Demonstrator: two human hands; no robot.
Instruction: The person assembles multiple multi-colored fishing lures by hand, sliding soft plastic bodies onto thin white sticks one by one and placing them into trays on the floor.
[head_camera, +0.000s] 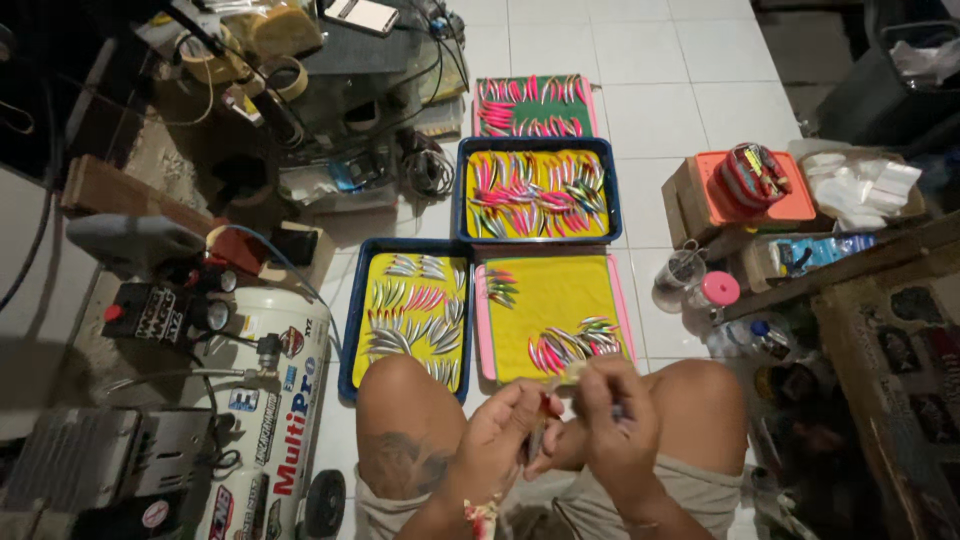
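a small slender lure body (541, 428) is held between the knees, low in the view, just in front of the pink-rimmed tray (481, 320). it is pinched at one end by the fingers of the left hand (500, 432), while the right hand (613, 425) is closed around something near its other end; whether this is a tool or the piece itself cannot be told, because the fingers hide it.

the piece is judged to be light and stiff, like the painted ones laid in rows on the yellow mat (553, 300). its glossy skin is probably slippery, and fresh paint may be marked easily. so it is better taken by the thin tips, with only a light pinch, and the coloured flanks are better not touched.

unpainted silver pieces are kept in the blue tray (350, 325) to the left. a white air compressor (268, 400) is lying beside the left knee.
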